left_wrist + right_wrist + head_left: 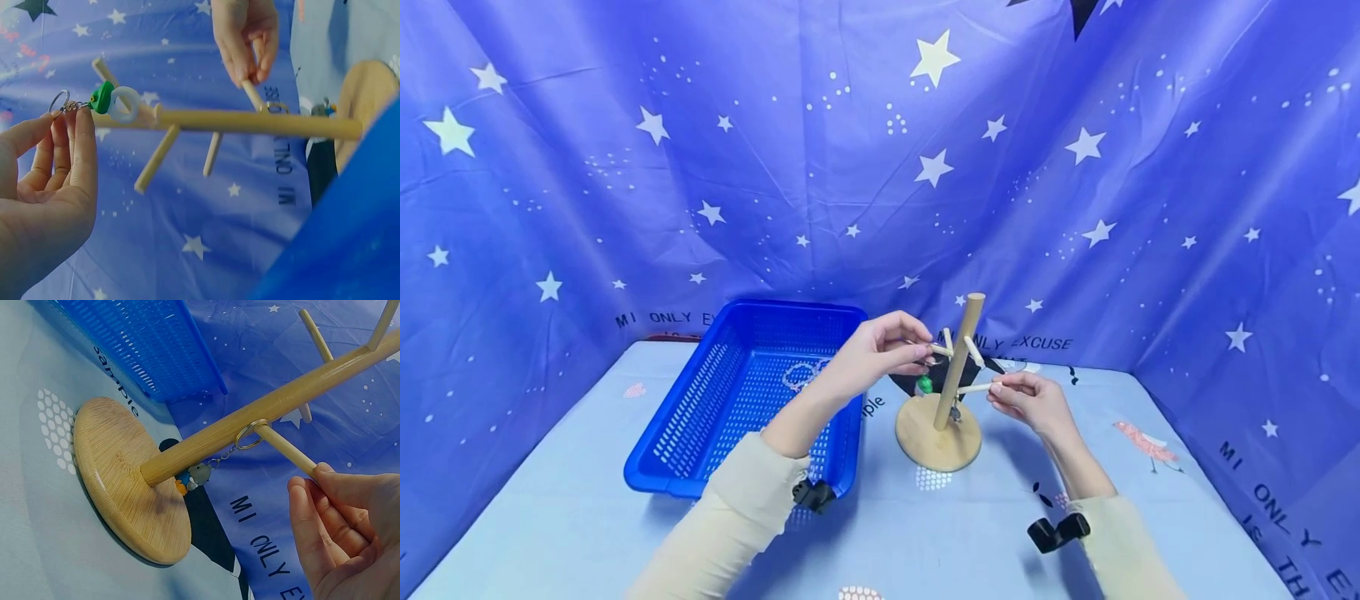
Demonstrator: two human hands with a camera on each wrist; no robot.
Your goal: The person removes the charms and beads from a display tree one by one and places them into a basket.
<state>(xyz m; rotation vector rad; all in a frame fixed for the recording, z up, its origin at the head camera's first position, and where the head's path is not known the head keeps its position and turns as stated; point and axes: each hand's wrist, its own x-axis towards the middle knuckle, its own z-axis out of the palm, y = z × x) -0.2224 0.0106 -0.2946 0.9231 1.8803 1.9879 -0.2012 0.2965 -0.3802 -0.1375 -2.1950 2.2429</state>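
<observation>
A wooden rack with a round base and several side pegs stands on the table. My left hand, beside the upper pegs, pinches the metal ring of a keychain with a green charm and a whitish ring-shaped piece. Lower on the other side, my right hand holds the end of a peg between thumb and fingers. Around that peg, close to the post, hangs the ring of a second keychain with a small grey, blue and orange figure.
Left of the rack is a blue plastic basket with clear beaded loops inside; my left forearm passes over its right side. A blue star-print cloth hangs behind the light-blue table cover.
</observation>
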